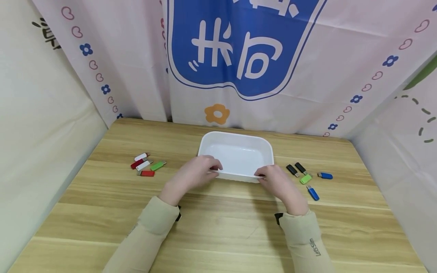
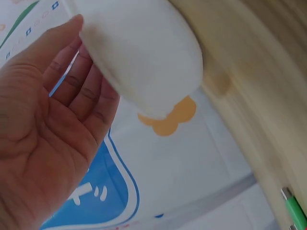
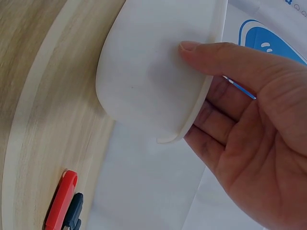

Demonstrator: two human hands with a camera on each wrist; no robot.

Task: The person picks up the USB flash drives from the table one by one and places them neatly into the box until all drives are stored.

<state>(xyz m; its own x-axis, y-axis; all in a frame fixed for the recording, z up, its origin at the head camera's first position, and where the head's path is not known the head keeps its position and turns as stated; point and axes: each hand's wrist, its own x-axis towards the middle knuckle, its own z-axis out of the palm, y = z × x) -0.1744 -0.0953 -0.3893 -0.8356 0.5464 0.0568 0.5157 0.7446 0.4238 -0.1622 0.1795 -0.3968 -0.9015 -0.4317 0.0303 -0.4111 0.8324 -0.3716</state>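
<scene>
A white plastic tray [image 1: 235,155] with rounded corners lies on the wooden table near its back edge. My left hand [image 1: 201,168] grips the near rim towards its left corner, fingers over the edge. Towards the right corner of that same rim, my right hand [image 1: 273,178] pinches the wall. In the right wrist view the thumb [image 3: 196,50] presses on the outer wall while the other fingers go behind the rim. The left wrist view shows the tray's outer side [image 2: 148,52] beside the left fingers. Nothing lies inside the tray.
Left of the tray lie several USB sticks: red, white and a green one [image 1: 157,166]. On the right are more, including a black one [image 1: 300,167], a light green one [image 1: 305,179] and a blue one [image 1: 313,193]. A printed curtain [image 1: 136,76] hangs behind the table [image 1: 218,235].
</scene>
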